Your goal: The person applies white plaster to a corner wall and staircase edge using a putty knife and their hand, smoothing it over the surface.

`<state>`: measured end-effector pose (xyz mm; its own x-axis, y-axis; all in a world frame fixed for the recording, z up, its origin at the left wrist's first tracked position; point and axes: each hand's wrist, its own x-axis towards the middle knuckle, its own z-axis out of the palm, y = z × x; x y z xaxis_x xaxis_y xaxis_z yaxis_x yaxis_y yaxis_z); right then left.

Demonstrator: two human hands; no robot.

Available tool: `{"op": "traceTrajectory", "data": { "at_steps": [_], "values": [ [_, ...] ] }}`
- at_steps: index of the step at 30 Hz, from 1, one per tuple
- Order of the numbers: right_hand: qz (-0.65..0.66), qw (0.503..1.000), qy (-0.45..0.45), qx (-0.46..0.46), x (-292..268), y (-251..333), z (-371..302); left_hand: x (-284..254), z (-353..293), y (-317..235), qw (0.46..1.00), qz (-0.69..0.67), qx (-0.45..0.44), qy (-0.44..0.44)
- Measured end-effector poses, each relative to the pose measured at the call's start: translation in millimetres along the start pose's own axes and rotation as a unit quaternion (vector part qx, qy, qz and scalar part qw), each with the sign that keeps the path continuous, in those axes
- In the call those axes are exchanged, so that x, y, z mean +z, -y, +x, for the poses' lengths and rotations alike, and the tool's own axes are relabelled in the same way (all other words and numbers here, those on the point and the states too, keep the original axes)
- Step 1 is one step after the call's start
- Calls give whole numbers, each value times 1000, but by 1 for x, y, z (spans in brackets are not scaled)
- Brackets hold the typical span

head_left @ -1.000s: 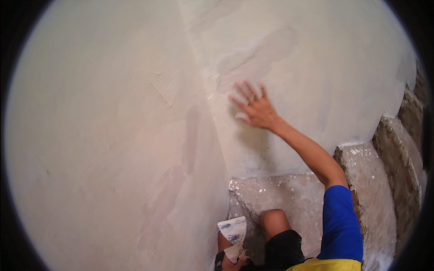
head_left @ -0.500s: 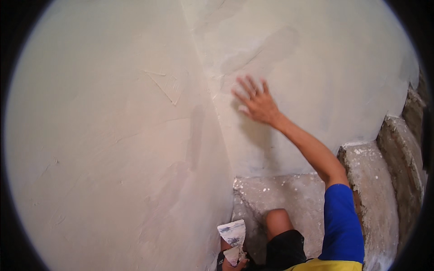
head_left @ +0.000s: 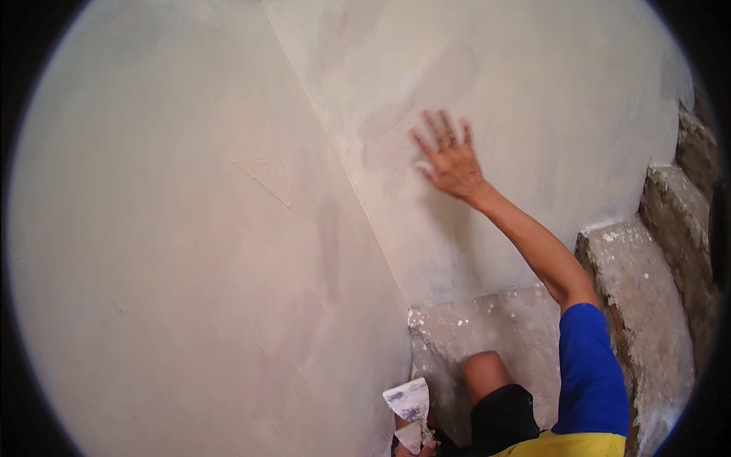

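Observation:
My right hand (head_left: 453, 166) is raised in front of the plastered wall (head_left: 533, 137) on the right of the corner. Its fingers are spread, and it holds nothing; whether the palm touches the surface I cannot tell. At the lower edge, my left hand (head_left: 428, 449) is closed, mostly cut off by the frame. It grips a putty knife (head_left: 408, 397) whose wide, plaster-smeared blade points up. A smaller plaster-covered blade (head_left: 410, 437) shows just below that one, close to the fingers. Darker patches mark the wall near my right hand.
Another plastered wall (head_left: 167, 251) fills the left side, with a triangular scratch in it, and meets the right wall along a slanting corner line. Rough concrete steps (head_left: 647, 289) climb at the right. My knee (head_left: 487, 375) is above a speckled concrete landing (head_left: 518, 320).
The view has shifted and tilted slightly. My right hand has moved a little right and up along the wall, still spread. My left hand keeps hold of the putty knife.

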<state>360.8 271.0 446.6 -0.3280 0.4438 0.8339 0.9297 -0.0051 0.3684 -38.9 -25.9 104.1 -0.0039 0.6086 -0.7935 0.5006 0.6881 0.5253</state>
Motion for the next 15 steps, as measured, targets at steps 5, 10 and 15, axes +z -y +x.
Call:
{"op": "traceTrajectory", "data": {
  "at_steps": [5, 10, 15],
  "values": [
    [-63, 996, 52, 23, 0, -9, -30, 4, 40, 35, 964, -52, 235, 113],
    [48, 982, 103, -149, -9, 6, -29, 19, 70, 55, 951, -54, 302, 40],
    [-99, 987, -119, 46, -50, -50, 104, 9, 11, 9, 921, -118, 363, 74]
  ]
}}
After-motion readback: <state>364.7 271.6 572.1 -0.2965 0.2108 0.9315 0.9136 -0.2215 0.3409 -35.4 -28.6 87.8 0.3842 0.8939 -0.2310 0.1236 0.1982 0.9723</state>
